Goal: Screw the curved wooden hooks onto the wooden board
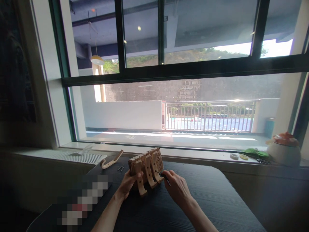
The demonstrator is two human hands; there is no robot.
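Note:
A rough-barked wooden board (158,158) with three curved wooden hooks (149,172) on its face stands tilted above the dark table. My left hand (129,183) is closed around its left end, the thumb over the leftmost hook. My right hand (175,185) grips a screwdriver (165,176) with a dark handle. Its thin shaft points left at a hole in the rightmost hook; whether the tip sits in a screw is too small to tell. A loose wooden hook (113,162) lies farther left on the table, beside several small screws (121,168).
The dark table (207,196) ends at a sill under a large window. A vent grille (84,157) with a clear plastic bag is at the left. On the right sill are tape rolls (234,156), a green cloth (256,153) and a white pot (284,151). A pixelated patch covers the left table.

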